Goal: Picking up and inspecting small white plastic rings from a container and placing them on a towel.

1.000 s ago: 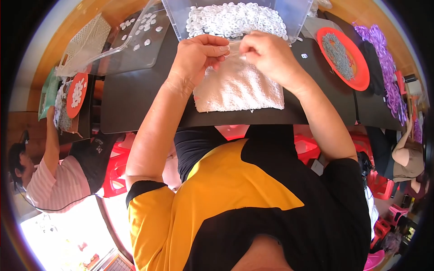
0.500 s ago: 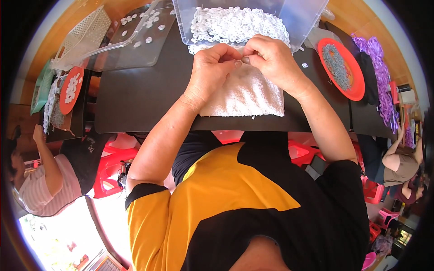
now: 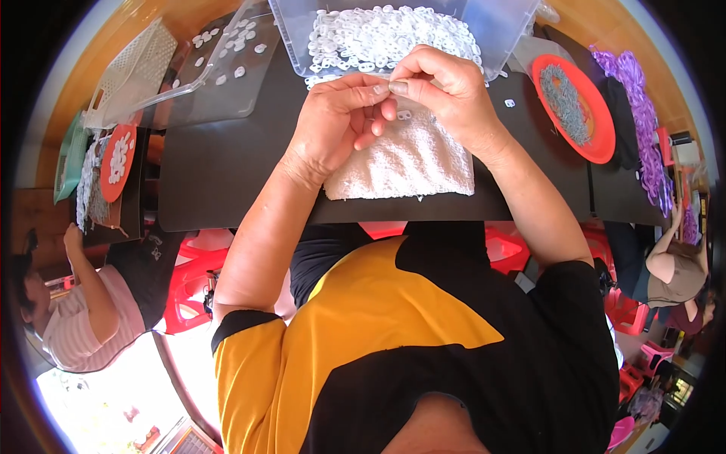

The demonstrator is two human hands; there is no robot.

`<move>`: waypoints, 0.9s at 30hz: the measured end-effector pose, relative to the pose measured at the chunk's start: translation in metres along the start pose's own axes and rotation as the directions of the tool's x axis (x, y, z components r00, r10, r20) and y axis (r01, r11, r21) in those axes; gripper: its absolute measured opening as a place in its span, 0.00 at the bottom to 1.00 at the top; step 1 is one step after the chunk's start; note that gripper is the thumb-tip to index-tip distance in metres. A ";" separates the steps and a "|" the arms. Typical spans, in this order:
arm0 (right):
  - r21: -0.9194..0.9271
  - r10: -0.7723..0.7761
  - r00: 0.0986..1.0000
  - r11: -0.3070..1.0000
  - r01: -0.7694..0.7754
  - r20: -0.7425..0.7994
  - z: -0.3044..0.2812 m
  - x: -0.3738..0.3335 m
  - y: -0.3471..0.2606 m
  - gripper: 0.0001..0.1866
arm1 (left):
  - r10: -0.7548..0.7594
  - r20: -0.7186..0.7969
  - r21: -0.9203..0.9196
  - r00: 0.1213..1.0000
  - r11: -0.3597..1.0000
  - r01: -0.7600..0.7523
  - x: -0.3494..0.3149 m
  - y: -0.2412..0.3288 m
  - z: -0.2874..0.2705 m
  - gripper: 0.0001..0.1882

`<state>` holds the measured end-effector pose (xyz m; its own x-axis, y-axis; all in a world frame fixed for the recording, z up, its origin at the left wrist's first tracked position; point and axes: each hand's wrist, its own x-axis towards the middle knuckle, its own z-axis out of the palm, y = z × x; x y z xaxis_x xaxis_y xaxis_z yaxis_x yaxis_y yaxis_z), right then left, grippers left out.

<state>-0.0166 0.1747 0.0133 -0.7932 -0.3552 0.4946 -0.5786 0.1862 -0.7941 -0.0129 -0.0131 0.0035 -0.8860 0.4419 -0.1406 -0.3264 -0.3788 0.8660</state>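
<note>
1 left hand (image 3: pixel 330 125) and 1 right hand (image 3: pixel 456 98) pinch, contents unclear, over 1 cloth (image 3: pixel 408 168).

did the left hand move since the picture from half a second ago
Yes, slightly to the person's left: the left hand has shifted that way, judged against the clear bin.

No legible text, no readable labels, numbers or signs

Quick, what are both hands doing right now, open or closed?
Left hand: closed in a pinch; what it holds is too small to tell.
Right hand: closed in a pinch too; what it holds cannot be told.
</note>
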 end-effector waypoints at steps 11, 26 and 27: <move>0.316 0.131 0.989 0.938 -0.145 0.065 -0.002 -0.001 0.006 0.02 | -0.066 0.072 -0.070 0.995 0.995 0.071 0.004 0.000 -0.004 0.09; -0.251 0.000 0.999 0.968 -0.008 -0.033 -0.016 -0.005 0.010 0.04 | 0.431 -0.065 0.716 0.900 0.648 -0.259 0.008 -0.021 0.010 0.07; -0.251 -0.001 0.999 0.968 -0.008 -0.035 -0.017 -0.005 0.012 0.04 | 0.485 0.070 0.800 0.872 0.495 -0.340 0.012 -0.026 0.011 0.05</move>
<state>-0.0230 0.1940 0.0071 -0.7988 -0.3231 0.5075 -0.6015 0.4128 -0.6839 -0.0111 0.0108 -0.0153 -0.9075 0.2588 0.3310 0.4029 0.3127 0.8602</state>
